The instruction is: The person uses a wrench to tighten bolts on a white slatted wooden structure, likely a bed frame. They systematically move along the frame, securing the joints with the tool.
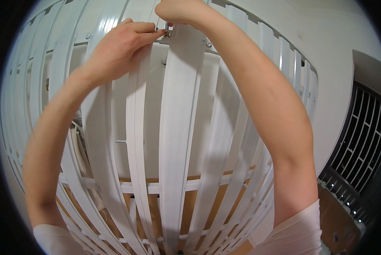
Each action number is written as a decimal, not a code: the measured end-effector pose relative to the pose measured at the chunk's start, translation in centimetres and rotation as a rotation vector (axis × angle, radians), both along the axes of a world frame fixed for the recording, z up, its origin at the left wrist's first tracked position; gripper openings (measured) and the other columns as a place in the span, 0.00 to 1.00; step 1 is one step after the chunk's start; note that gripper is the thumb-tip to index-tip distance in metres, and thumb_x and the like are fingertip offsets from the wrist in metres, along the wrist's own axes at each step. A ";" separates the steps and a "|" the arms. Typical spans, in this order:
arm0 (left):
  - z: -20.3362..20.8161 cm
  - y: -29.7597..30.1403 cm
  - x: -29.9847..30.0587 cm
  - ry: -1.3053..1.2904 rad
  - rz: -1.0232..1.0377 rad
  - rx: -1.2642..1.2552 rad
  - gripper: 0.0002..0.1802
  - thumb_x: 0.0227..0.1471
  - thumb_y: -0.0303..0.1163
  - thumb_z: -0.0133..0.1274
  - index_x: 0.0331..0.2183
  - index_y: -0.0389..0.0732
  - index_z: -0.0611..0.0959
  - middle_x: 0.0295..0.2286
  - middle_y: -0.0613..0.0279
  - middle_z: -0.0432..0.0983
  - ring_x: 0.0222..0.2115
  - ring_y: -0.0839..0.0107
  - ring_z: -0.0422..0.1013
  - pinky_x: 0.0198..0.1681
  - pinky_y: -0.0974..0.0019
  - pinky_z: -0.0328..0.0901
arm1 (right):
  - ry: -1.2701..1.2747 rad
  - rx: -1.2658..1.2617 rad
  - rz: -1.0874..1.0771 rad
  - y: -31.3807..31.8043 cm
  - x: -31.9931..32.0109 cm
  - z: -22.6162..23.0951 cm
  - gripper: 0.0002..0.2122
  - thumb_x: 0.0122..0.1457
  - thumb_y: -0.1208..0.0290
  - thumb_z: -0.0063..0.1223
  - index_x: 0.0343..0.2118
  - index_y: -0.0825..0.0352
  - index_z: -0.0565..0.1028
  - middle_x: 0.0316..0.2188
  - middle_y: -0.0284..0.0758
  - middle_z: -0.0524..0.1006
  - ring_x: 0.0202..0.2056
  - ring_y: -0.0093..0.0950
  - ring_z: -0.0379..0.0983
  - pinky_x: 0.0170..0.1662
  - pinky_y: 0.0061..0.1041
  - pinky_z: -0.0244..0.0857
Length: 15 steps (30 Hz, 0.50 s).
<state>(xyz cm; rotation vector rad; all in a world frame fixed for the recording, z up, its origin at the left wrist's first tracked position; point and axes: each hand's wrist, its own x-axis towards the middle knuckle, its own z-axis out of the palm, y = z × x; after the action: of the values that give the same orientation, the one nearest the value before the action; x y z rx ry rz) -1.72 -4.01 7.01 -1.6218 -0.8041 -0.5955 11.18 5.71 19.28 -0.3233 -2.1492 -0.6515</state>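
Observation:
A frame of white metal slats point(179, 102) fills most of the view, joined by cross rails. At the top, my left hand point(124, 49) reaches in with its fingers pinched together, their tips at a small metal bolt point(167, 35) on the upper rail. What they hold, if anything, is too small to make out. My right hand point(179, 10) is curled closed just above that bolt, partly cut off by the upper edge. A short piece of metal shows beneath it, but its grip is hidden. More bolt heads sit on the rail to the left point(88, 36) and right point(208, 44).
A thin metal rod point(120, 141) sticks out beside a middle slat. Lower down, a white cross rail point(152, 187) runs behind the slats. Pale cords or fabric point(81, 148) hang behind at left. On the right are a barred window point(360, 131) and a brown panel point(339, 223).

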 end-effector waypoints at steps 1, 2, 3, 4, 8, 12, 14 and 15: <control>0.4 -0.4 -0.2 0.004 0.042 -0.005 0.23 0.51 0.16 0.54 0.50 0.35 0.82 0.35 0.57 0.73 0.37 0.60 0.70 0.43 0.58 0.63 | 0.021 -0.017 0.012 -0.1 -0.1 0.1 0.15 0.51 0.70 0.48 0.33 0.77 0.82 0.37 0.62 0.79 0.43 0.55 0.78 0.48 0.47 0.73; 0.8 -0.7 -0.3 0.025 0.062 -0.021 0.23 0.51 0.17 0.54 0.50 0.36 0.82 0.36 0.58 0.74 0.38 0.60 0.70 0.45 0.58 0.64 | 0.043 -0.034 0.023 -0.1 -0.1 0.1 0.15 0.51 0.70 0.48 0.32 0.77 0.82 0.37 0.62 0.79 0.43 0.55 0.78 0.48 0.47 0.73; 1.2 -1.1 -0.5 0.044 0.085 -0.037 0.22 0.51 0.17 0.54 0.50 0.36 0.83 0.37 0.59 0.75 0.40 0.60 0.70 0.47 0.58 0.64 | 0.062 -0.050 0.039 0.1 -0.3 0.2 0.15 0.52 0.70 0.47 0.32 0.77 0.82 0.37 0.62 0.79 0.44 0.55 0.78 0.48 0.48 0.73; 1.6 -1.3 -0.5 0.063 0.108 -0.053 0.21 0.52 0.17 0.55 0.49 0.37 0.84 0.38 0.59 0.76 0.41 0.61 0.71 0.49 0.59 0.65 | 0.069 -0.026 0.054 0.2 -0.4 0.2 0.15 0.52 0.71 0.47 0.32 0.76 0.82 0.37 0.61 0.79 0.43 0.55 0.79 0.48 0.47 0.73; 3.6 -2.0 -0.4 0.188 0.195 -0.081 0.20 0.50 0.18 0.59 0.47 0.39 0.86 0.39 0.60 0.79 0.44 0.62 0.71 0.54 0.61 0.66 | -0.008 0.162 -0.023 1.2 -0.9 1.0 0.14 0.55 0.71 0.47 0.32 0.75 0.83 0.37 0.60 0.80 0.42 0.53 0.79 0.47 0.46 0.74; 4.6 -1.7 -0.4 0.300 0.221 -0.032 0.19 0.49 0.21 0.62 0.46 0.41 0.88 0.41 0.61 0.80 0.45 0.62 0.71 0.55 0.61 0.67 | -0.118 0.371 -0.149 1.7 -0.8 1.1 0.14 0.57 0.70 0.47 0.32 0.73 0.83 0.36 0.58 0.80 0.41 0.52 0.80 0.45 0.45 0.75; 5.0 -1.8 -0.6 0.331 0.216 -0.038 0.19 0.48 0.23 0.63 0.45 0.41 0.88 0.41 0.61 0.81 0.46 0.62 0.71 0.56 0.61 0.67 | -0.103 0.354 -0.096 1.6 -0.7 0.9 0.14 0.58 0.70 0.47 0.31 0.73 0.83 0.35 0.57 0.81 0.40 0.52 0.81 0.44 0.45 0.76; 5.3 -1.9 -0.6 0.352 0.223 -0.038 0.19 0.48 0.23 0.63 0.45 0.41 0.88 0.41 0.61 0.81 0.46 0.62 0.71 0.56 0.62 0.67 | -0.095 0.343 -0.072 1.4 -0.6 0.7 0.14 0.58 0.69 0.47 0.31 0.73 0.83 0.35 0.57 0.81 0.39 0.52 0.81 0.44 0.45 0.76</control>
<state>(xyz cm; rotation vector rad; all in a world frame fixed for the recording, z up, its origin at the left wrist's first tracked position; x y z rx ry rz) -2.34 -5.87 12.27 -1.5864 -0.7222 -0.1306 10.59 7.09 19.96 -0.1863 -2.0745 -1.0784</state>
